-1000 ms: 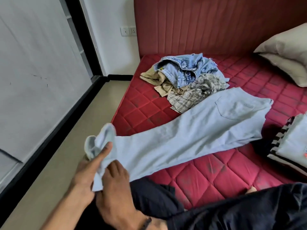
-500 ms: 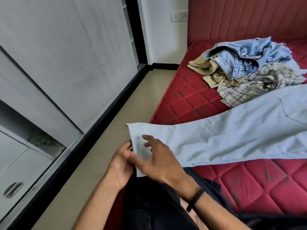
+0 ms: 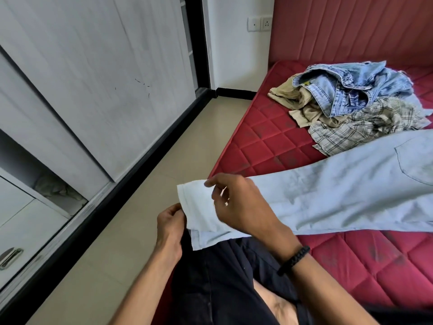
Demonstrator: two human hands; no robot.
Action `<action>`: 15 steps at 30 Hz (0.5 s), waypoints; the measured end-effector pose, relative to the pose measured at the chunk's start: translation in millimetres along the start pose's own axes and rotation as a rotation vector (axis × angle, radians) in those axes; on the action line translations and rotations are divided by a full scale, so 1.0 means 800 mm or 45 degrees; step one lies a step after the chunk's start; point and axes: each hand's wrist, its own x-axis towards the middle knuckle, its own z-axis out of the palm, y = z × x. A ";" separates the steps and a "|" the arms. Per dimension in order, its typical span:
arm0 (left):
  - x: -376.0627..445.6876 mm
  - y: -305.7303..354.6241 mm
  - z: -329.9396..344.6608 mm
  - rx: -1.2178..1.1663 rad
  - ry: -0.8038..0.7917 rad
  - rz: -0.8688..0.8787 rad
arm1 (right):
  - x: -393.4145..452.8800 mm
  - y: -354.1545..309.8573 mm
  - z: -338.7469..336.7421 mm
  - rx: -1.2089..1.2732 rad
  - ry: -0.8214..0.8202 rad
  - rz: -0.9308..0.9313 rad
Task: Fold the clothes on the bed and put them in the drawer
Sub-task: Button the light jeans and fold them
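Pale blue trousers lie stretched across the red quilted mattress, their leg ends reaching off the bed edge over my lap. My left hand pinches the lower corner of the leg hem. My right hand, with a black bracelet on the wrist, pinches the upper edge of the same hem between thumb and forefinger. Further back on the bed sits a pile of unfolded clothes: blue denim on top, a tan garment and a checked shirt beneath.
A white sliding wardrobe door stands along the left. Below it a drawer front with a metal handle shows, and a gap with crumpled cloth inside. Beige floor runs between wardrobe and bed. Red padded headboard at the back.
The bunched trouser leg end has been spread flat. My right hand rose from lying on the hem to pinching its upper edge. The view turned left toward the wardrobe.
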 end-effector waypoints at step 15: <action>-0.038 0.002 -0.014 0.436 -0.309 0.109 | -0.098 0.270 -0.117 -0.861 -0.293 0.297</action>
